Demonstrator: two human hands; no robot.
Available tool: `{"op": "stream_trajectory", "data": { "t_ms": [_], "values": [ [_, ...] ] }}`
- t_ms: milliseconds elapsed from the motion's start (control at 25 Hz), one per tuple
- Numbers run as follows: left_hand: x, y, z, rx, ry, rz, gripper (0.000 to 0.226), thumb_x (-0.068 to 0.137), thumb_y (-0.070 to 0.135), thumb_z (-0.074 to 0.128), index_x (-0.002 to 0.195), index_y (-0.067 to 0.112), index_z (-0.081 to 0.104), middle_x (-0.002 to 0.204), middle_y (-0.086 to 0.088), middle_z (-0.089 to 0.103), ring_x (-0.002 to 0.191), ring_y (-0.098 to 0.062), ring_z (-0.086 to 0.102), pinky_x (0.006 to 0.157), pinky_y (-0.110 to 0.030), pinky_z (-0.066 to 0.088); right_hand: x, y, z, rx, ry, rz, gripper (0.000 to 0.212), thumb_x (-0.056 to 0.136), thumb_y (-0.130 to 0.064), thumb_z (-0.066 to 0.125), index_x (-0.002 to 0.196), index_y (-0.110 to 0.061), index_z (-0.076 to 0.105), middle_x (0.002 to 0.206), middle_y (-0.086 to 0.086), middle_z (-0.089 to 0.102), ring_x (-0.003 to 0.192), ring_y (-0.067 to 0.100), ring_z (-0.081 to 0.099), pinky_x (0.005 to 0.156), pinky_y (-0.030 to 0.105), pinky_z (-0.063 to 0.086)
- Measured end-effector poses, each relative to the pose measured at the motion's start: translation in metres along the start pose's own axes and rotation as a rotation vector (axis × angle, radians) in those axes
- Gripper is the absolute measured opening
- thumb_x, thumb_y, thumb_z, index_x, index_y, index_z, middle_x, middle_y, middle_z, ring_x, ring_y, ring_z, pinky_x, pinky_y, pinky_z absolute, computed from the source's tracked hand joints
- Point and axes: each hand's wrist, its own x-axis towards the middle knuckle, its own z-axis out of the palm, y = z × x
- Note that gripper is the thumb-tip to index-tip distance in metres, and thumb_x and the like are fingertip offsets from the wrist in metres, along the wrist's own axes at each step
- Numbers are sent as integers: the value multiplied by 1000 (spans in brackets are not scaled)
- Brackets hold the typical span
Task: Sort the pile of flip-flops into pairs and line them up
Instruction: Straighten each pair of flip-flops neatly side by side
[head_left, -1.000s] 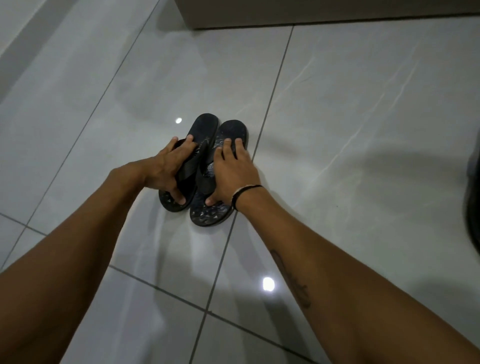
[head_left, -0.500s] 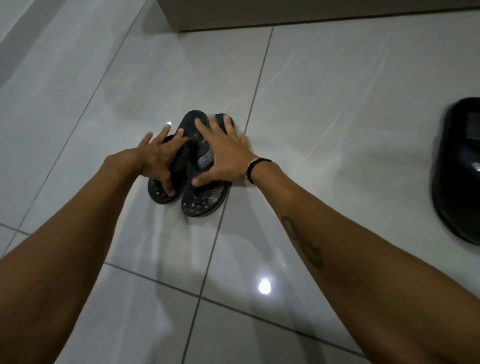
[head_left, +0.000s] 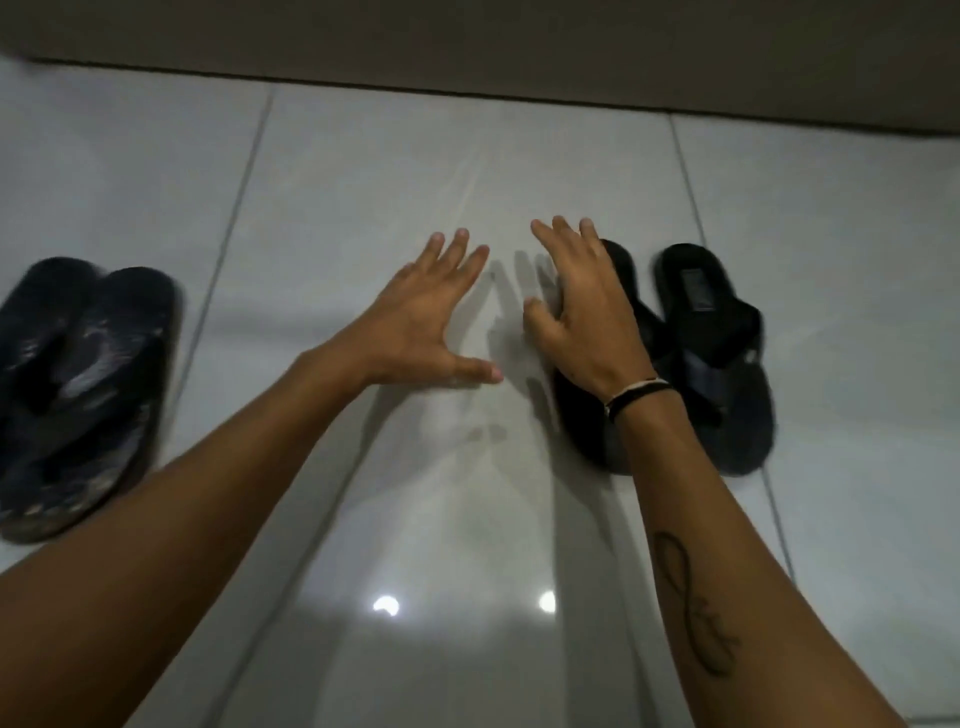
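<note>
— while both arms stretch over the glossy tiled floor (head_left: 467, 171), what's in the hands?
— nothing. left hand (head_left: 431, 322) is spread wide, empty, over bare tile. right hand (head_left: 587, 317) is splayed over the inner sandal of the plain black flip-flop pair (head_left: 711, 353); contact is unclear.
— and the other pair?
— patterned dark flip-flops (head_left: 78, 395) lie together, overlapping, far left, well apart.

Dark patterned flip-flop pair (head_left: 83, 395) lies side by side, soles touching, far left of the plain black flip-flop pair (head_left: 711, 358), which lies flat, straps up, slightly apart
</note>
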Motion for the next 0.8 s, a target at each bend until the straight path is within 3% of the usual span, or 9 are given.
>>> {"op": "stream_trajectory", "data": {
  "t_ms": [160,240,400,520,640,800],
  "values": [
    [44,70,54,-88,-31,79,144,61,91,66,166,27,-10,173,-3,-23,158,-25,-23,124,-38,-4,-40,66,-47,-146,-145,75,97,80,-14,63,164,-32,17,174,6,7,160,36,-1,128,57,12],
    [57,93,76,-80,-34,120,147,58,91,66,166,26,-8,172,-1,-25,157,-27,-26,124,-41,-5,-62,95,-68,-181,-155,141,106,75,-19,66,164,-36,11,175,4,1,160,34,-6,128,58,6],
    [69,103,90,-41,-35,64,152,42,97,60,167,27,11,175,3,-11,158,-28,-23,127,-52,3,-84,131,-84,-277,-222,312,107,78,-34,75,165,-30,12,174,5,-6,159,37,-11,128,57,8],
    [78,112,87,18,-97,74,154,37,99,57,166,28,11,175,4,-6,158,-28,-22,126,-54,8,-84,145,-85,-226,-263,348,102,79,-34,81,164,-24,23,174,3,-6,159,35,-14,127,48,15],
    [86,141,89,31,-120,120,152,41,96,63,166,26,13,176,0,-3,159,-32,-19,126,-54,12,-84,167,-107,-243,-322,392,102,79,-28,86,162,-26,28,174,6,-3,159,40,5,128,48,20],
    [101,212,120,30,-76,165,142,51,87,75,165,22,19,176,-7,0,159,-39,-17,127,-53,6,-104,213,-150,-297,-307,473,93,81,0,78,159,-27,36,174,11,0,151,40,35,121,44,35]
  ]
}}
